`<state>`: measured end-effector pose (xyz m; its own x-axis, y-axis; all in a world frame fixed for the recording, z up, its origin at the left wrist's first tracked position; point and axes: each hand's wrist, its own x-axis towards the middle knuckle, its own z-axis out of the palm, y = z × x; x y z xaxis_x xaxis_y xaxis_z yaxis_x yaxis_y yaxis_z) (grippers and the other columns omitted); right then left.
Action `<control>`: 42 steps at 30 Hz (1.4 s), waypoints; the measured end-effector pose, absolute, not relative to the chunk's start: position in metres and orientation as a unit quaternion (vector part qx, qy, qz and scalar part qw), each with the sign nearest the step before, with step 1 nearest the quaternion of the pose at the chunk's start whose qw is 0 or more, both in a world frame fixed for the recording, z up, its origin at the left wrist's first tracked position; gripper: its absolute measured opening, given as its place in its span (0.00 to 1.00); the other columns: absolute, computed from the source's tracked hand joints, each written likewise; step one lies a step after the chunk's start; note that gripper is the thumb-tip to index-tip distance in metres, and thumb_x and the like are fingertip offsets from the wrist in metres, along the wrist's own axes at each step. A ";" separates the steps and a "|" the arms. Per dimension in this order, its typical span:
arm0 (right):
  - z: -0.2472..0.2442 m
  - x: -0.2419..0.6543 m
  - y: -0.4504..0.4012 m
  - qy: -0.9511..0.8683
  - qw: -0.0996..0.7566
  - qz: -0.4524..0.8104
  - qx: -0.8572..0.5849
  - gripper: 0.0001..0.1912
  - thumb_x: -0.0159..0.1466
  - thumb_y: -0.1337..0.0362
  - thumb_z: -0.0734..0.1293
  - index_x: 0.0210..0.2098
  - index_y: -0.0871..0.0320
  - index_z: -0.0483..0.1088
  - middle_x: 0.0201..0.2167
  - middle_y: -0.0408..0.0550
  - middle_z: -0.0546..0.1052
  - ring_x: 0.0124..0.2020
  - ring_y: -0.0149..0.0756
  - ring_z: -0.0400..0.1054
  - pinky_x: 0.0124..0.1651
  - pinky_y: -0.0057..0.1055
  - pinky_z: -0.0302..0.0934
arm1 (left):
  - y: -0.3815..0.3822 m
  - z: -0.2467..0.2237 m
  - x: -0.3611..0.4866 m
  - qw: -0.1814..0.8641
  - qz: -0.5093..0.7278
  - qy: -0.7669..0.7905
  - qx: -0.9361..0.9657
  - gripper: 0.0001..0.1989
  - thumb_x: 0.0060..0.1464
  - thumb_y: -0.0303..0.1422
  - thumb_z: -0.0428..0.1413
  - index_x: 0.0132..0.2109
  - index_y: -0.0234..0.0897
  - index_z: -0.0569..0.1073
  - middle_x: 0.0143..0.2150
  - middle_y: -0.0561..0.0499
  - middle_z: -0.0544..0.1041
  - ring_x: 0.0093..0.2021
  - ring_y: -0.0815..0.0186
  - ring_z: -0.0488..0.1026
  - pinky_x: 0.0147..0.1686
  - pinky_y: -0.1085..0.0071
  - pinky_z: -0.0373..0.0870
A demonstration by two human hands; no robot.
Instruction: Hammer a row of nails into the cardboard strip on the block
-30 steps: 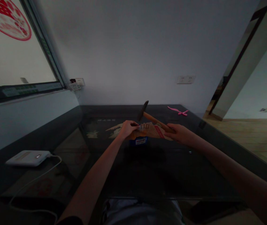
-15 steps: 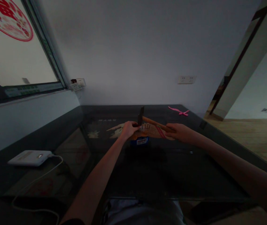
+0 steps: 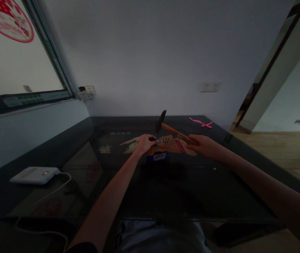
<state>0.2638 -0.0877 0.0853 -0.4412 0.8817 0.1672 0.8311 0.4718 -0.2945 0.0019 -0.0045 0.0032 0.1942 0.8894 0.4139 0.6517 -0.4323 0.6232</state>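
My right hand (image 3: pixel 202 144) is wrapped round the wooden handle of a hammer (image 3: pixel 174 131). Its dark head is raised just above my left hand (image 3: pixel 146 143). The left fingers are pinched together at the edge of a brown, curved piece with a red band (image 3: pixel 174 146); whatever is between the fingertips is too small to make out. Several thin dark nails (image 3: pixel 164 140) stand in a row on the brown piece, right beside those fingertips. Below the piece sits a blue box with a white label (image 3: pixel 159 156), partly covered by it.
The dark, glossy table (image 3: pixel 192 189) reaches back to the wall. On its left lies a white power bank (image 3: pixel 35 175) with a white cable (image 3: pixel 43 199). A pink ribbon (image 3: pixel 202 123) lies at the back right. Sockets (image 3: pixel 210 87) are on the wall.
The hammer has gone up, its head lifting away from the left fingertips and the nails. My left hand keeps its pinch in nearly the same place.
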 end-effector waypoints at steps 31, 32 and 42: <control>0.081 0.251 -0.084 -0.856 0.145 0.100 -0.485 0.09 0.60 0.58 0.59 0.27 0.56 0.60 0.24 0.44 0.68 0.24 0.32 0.62 0.25 0.27 0.49 | -0.015 0.010 -0.008 0.166 0.393 0.527 0.735 0.07 0.47 0.29 0.58 0.35 0.33 0.78 0.33 0.48 0.79 0.34 0.64 0.74 0.36 0.71 0.68; 0.081 0.250 -0.084 -0.858 0.137 0.110 -0.483 0.08 0.59 0.59 0.60 0.27 0.57 0.61 0.24 0.44 0.69 0.25 0.32 0.62 0.26 0.27 0.50 | -0.015 0.010 -0.008 0.162 0.389 0.527 0.738 0.07 0.47 0.30 0.58 0.35 0.33 0.78 0.33 0.48 0.79 0.33 0.63 0.74 0.36 0.70 0.68; 0.080 0.250 -0.084 -0.850 0.169 0.100 -0.488 0.09 0.59 0.58 0.60 0.26 0.56 0.58 0.23 0.43 0.67 0.23 0.31 0.60 0.24 0.27 0.48 | -0.011 0.005 -0.014 0.195 0.444 0.469 0.738 0.11 0.45 0.27 0.60 0.39 0.31 0.75 0.35 0.47 0.78 0.35 0.66 0.74 0.39 0.71 0.70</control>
<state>0.2496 -0.0835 0.0798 -0.4661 0.8641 0.1901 0.7963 0.5034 -0.3354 -0.0135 -0.0109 0.0047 0.1646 0.8657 0.4727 0.5192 -0.4835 0.7047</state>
